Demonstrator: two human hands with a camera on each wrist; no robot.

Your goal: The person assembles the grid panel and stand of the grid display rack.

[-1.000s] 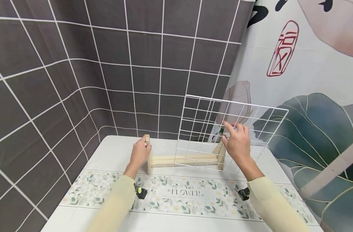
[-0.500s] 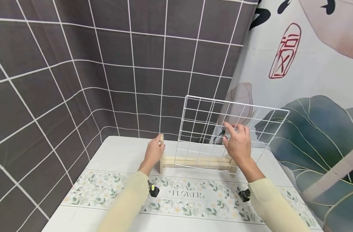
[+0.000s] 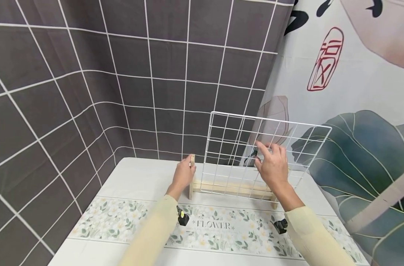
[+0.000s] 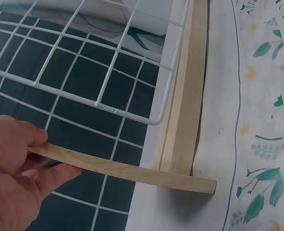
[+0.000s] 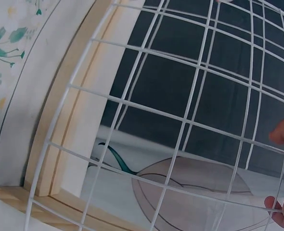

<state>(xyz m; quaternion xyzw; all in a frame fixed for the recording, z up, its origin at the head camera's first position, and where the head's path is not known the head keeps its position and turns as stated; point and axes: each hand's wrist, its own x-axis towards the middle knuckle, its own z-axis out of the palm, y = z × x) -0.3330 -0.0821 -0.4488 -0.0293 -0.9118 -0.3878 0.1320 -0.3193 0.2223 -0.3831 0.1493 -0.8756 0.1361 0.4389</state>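
Note:
A wooden stand [image 3: 233,189] with two upright end pieces and a long grooved base stands on the table. My left hand [image 3: 183,173] grips the top of its left upright [image 4: 127,170] between thumb and fingers. A white wire grid panel [image 3: 233,138] is held by my right hand [image 3: 273,164], whose fingers and thumb pinch its wires. The panel leans in front of the stand, and its lower left corner [image 4: 156,120] hangs apart from the left upright. Behind the panel and the right hand, the right upright [image 3: 274,201] is partly hidden.
The white table [image 3: 145,177] carries a floral printed band [image 3: 122,218] with the word FLOWER. Dark gridded cloth [image 3: 165,92] hangs behind and to the left; a leaf-patterned curtain [image 3: 348,147] hangs at the right.
My left hand has moved to the right with the wooden stand, so its base now lies farther under the wire grid panel. The right hand and panel have stayed nearly still.

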